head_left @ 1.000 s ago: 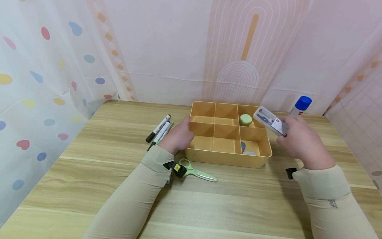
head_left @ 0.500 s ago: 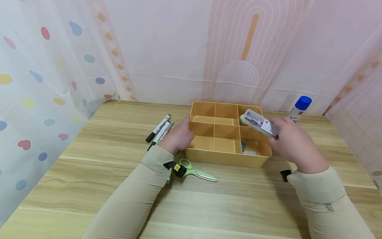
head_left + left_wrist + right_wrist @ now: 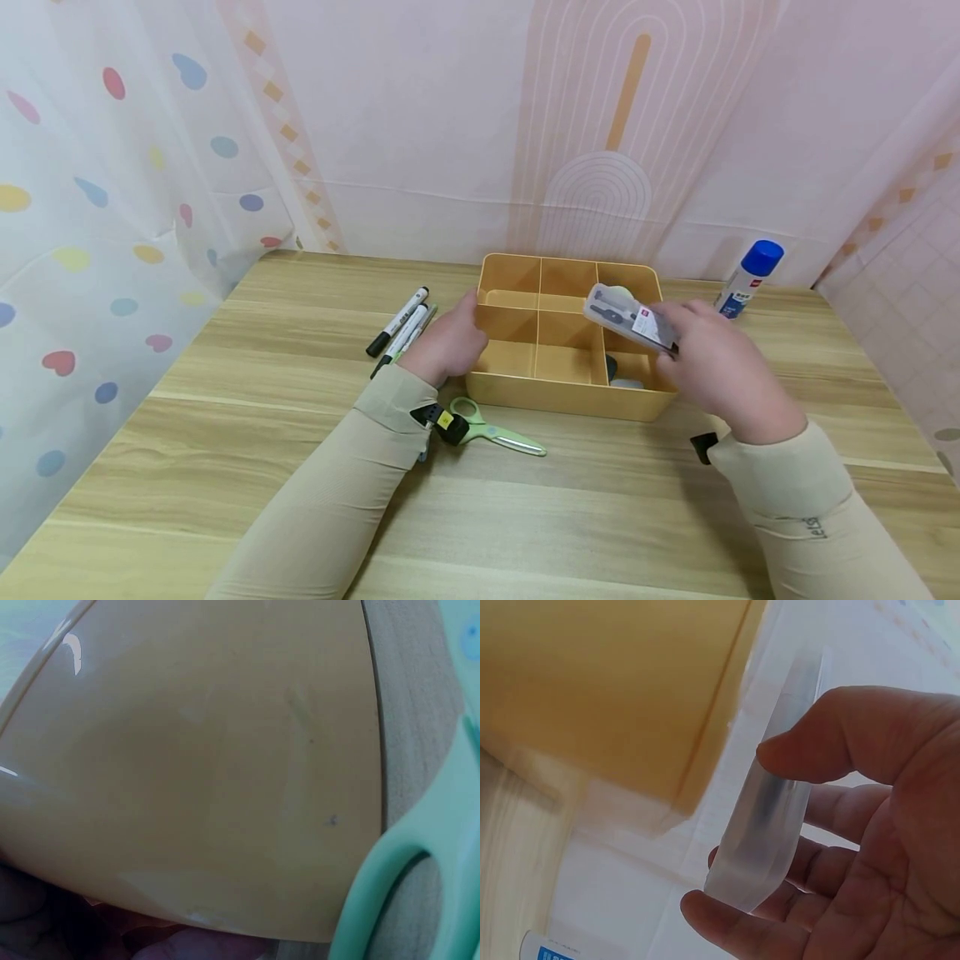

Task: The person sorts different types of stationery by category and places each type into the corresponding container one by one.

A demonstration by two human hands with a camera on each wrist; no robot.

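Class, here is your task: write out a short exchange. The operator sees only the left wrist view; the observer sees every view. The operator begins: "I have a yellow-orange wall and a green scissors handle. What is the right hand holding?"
Observer: The right hand holds a clear case between its thumb and fingers.
Operator: Which way do the scissors point? I get only part of them.
Observer: Their blades point to the right in the head view.
Operator: Is anything inside the box?
Observer: Yes, a pale grey item lies in its front right compartment.
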